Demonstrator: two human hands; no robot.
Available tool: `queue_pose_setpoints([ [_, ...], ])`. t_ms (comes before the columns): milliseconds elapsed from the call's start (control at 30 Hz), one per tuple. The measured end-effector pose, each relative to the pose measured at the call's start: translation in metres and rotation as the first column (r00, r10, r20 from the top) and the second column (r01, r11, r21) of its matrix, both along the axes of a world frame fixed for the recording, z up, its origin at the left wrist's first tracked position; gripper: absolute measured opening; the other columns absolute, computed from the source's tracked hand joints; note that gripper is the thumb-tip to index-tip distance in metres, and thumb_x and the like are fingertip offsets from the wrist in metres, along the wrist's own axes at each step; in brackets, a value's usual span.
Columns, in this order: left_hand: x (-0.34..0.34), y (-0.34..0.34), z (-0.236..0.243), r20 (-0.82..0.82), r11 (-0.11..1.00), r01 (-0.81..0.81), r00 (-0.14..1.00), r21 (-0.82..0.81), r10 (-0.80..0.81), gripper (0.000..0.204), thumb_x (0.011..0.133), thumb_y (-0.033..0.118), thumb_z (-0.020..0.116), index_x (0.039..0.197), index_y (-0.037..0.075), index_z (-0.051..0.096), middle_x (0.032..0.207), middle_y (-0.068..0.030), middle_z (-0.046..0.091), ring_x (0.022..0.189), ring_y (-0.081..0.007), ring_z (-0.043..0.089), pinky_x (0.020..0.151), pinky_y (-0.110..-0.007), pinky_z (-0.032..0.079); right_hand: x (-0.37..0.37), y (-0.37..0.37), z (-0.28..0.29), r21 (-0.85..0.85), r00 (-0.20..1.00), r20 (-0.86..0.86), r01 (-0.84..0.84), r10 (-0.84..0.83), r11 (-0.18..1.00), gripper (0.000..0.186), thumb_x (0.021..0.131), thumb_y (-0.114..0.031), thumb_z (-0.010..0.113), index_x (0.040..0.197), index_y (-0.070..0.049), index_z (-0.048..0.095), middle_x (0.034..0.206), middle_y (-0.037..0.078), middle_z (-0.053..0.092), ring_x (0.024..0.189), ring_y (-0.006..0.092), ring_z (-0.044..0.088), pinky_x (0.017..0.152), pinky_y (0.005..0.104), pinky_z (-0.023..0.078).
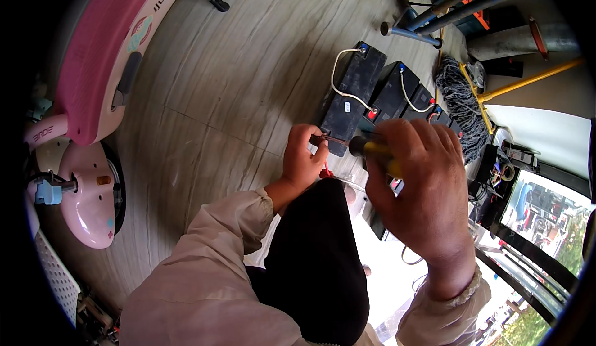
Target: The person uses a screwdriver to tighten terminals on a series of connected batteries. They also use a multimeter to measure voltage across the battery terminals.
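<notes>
My right hand (425, 188) is closed round the yellow-and-black handle of a screwdriver (377, 152). Its thin shaft runs left toward the fingertips of my left hand (303, 158). Those left fingers are pinched at the near end of a black battery (347, 101); what lies between them is too small to name. A white cable (334, 76) loops along this battery from a blue terminal to a red one. Beside it stands a second black battery (390, 91), with another white cable (410, 90) leading to the right. A short red piece (326, 172) shows just below my left hand.
A pink-and-white scooter-like vehicle (99, 54) stands at the left. Upper right are a blue metal frame (434, 20) and a grey string mop (460, 98) with a yellow handle. Grey tiles (217, 91) make up the floor. My black-clad knee (316, 253) is just below my hands.
</notes>
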State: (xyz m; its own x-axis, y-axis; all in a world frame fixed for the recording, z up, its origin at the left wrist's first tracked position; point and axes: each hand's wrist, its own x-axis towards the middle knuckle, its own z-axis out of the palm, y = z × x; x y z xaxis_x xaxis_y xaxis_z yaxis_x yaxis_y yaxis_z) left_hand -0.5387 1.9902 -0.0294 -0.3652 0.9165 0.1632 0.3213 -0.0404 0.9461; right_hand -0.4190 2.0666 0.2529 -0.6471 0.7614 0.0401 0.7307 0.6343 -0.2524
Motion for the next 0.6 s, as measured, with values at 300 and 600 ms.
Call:
queue_pose_setpoints([
  [300,0.0,0.0,0.0,-0.012,1.0,0.004,1.0,0.001,-0.004,0.025,0.084,0.0,0.071,0.104,0.004,0.057,0.104,-0.0104,0.057,0.083,-0.0241,0.064,0.078,-0.036,0.052,-0.001,0.0,0.006,-0.11,0.999,0.01,0.031,-0.03,0.993,0.032,0.076,-0.011,0.076,0.103,-0.007,0.059,0.09,0.013,0.063,0.085,0.0353,0.064,0.086,0.0466,0.049],
  [600,-0.001,-0.001,-0.001,-0.02,0.999,0.022,1.0,-0.036,-0.023,0.025,0.085,0.001,0.072,0.105,0.006,0.057,0.106,-0.0101,0.057,0.092,-0.0248,0.065,0.082,-0.037,0.052,0.002,0.002,0.006,-0.025,0.998,0.064,0.008,-0.006,1.0,0.037,0.079,-0.026,0.082,0.103,-0.009,0.06,0.085,0.011,0.066,0.089,0.0313,0.067,0.1,0.0433,0.044],
])
